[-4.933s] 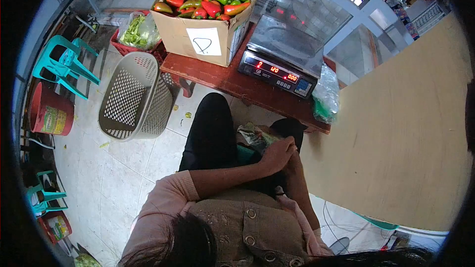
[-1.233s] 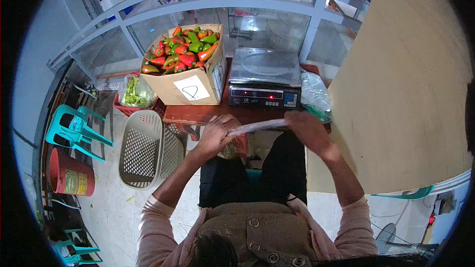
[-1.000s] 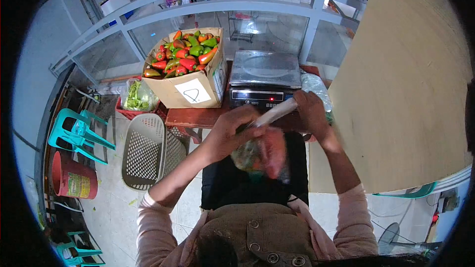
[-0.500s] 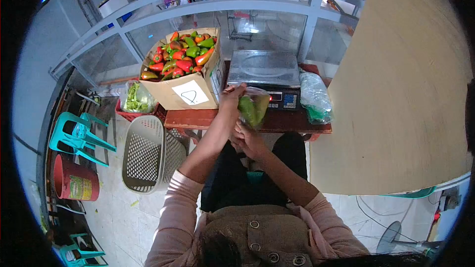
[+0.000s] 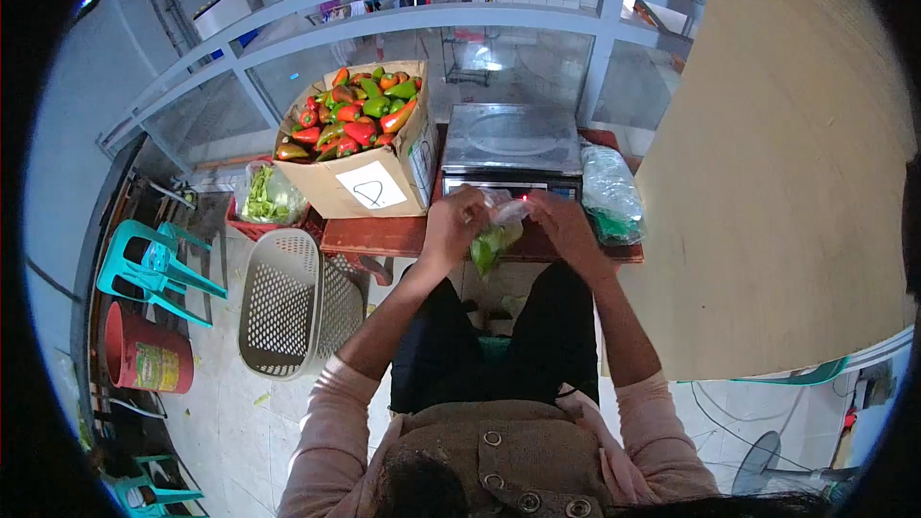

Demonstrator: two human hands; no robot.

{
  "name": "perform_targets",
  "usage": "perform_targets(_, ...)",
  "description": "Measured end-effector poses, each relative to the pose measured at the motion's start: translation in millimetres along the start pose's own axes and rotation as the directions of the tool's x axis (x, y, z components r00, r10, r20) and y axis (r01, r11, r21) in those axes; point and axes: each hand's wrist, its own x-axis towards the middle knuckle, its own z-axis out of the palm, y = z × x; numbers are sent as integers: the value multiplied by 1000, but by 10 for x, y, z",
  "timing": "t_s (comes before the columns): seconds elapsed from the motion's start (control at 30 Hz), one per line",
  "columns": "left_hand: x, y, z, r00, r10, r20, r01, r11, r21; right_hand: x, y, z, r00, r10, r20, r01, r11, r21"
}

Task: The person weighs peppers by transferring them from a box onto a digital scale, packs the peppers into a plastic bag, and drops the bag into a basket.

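Note:
A clear plastic bag with green peppers inside (image 5: 491,244) hangs between my hands, above my knees and at the front edge of the red table. My left hand (image 5: 459,223) pinches the bag's top on the left side. On the other side, the fingers of my right hand (image 5: 566,225) are closed on the gathered plastic at its upper right. Just behind the bag stands a digital scale (image 5: 513,139) with a metal plate, its keypad partly covered by my hands. A cardboard box (image 5: 326,184) full of red and green peppers sits left of the scale.
Right of the scale lies a bundle of plastic bags (image 5: 612,187). A beige laundry basket (image 5: 278,302), a red crate (image 5: 264,221) with bagged greens and teal stools (image 5: 153,264) stand on the left. A wooden panel (image 5: 767,182) closes off the right.
My right hand has moved up from under the bag to its top right. The bag now hangs from both hands, its upper part stretched between them; my left hand has come down slightly.

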Motion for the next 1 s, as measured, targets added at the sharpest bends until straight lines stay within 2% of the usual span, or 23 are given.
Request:
perform_targets(0.03,-4,303,-88,998,-15,57,18,999,-39,43,-16,-131,999,-38,19,38,999,13)
perform_targets(0.13,0,948,-376,954,221,201,-236,970,52,149,-87,-476,979,-84,186,48,980,191)
perform_targets(0.23,-22,1354,-527,849,473,236,-510,849,134,262,-465,-934,887,-393,243,352,915,196)
perform_targets(0.33,118,1666,-763,763,542,352,-632,738,236,288,-647,-1313,858,-402,319,306,900,312)
perform_targets(0.37,193,1700,-790,802,529,277,-591,769,243,281,-678,-1439,839,-423,343,352,902,251)
perform_targets(0.43,320,1746,-827,862,491,123,-506,827,244,202,-687,-1474,912,-241,332,157,952,261)
perform_targets(0.47,306,1726,-792,884,450,126,-467,854,230,150,-690,-1484,934,-143,326,55,963,265)
perform_targets(0.53,261,1593,-645,918,371,140,-393,899,193,89,-589,-1358,962,-50,269,-23,965,261)
perform_targets(0.57,283,1556,-580,896,433,94,-443,880,169,82,-534,-1279,970,-4,241,-60,964,258)
perform_targets(0.67,286,1229,-433,920,325,218,-370,903,217,25,-569,-901,993,-111,28,110,993,31)
perform_targets(0.77,221,1025,-239,884,365,292,-434,873,222,-15,-703,-648,967,49,249,-78,991,106)
perform_targets(0.87,163,957,-185,927,259,271,-306,941,146,-67,-675,-414,983,83,161,-82,997,-16)
perform_targets(0.97,139,894,-183,927,308,213,-345,923,169,-78,-678,-326,994,6,112,14,983,-181)
perform_targets(1.0,129,906,-189,955,232,183,-259,955,145,-77,-707,-292,996,8,89,15,967,-254)
